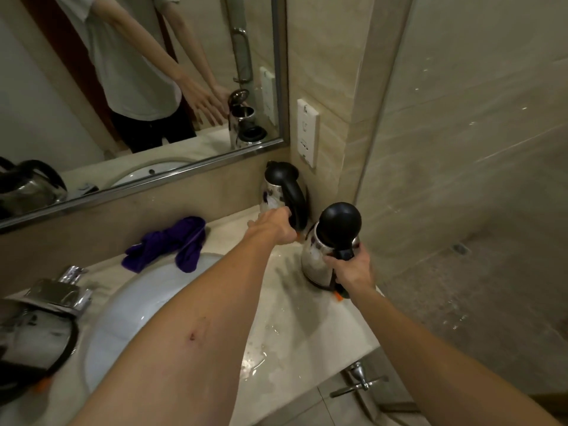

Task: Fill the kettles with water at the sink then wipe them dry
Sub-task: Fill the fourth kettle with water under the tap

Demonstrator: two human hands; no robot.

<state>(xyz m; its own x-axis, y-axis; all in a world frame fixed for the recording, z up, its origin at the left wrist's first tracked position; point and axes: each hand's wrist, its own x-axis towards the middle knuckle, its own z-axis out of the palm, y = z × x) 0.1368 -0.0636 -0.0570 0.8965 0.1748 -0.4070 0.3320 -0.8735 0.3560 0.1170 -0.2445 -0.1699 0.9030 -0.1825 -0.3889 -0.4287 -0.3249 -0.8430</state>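
Kettles stand at three spots along the wet stone tabletop [307, 321]. At the far left edge, one steel kettle with a black handle [33, 339] sits beside the chrome tap [66, 290], partly cut off by the frame. The white sink [129, 309] lies just right of it, and a crumpled purple cloth [167, 244] rests on the tabletop behind the basin, its lower end hanging over the sink's rim. Above runs a framed mirror [138, 87], which reflects the person's arms and a kettle.

Further right, the left hand [276, 226] reaches to the back corner; its fingers lie against the black handle of the corner kettle [282, 192], which stands upright with its lid shut, though whether they curl round that handle I cannot tell. A white wall socket [308, 132] is mounted above this kettle.

Rightmost, the right hand [352, 269] grips the black handle of the open kettle [322, 256], whose round black lid is flipped up. This kettle stands near the tabletop's right edge, close beside the corner kettle. Puddles of water shine on the stone in front of it.
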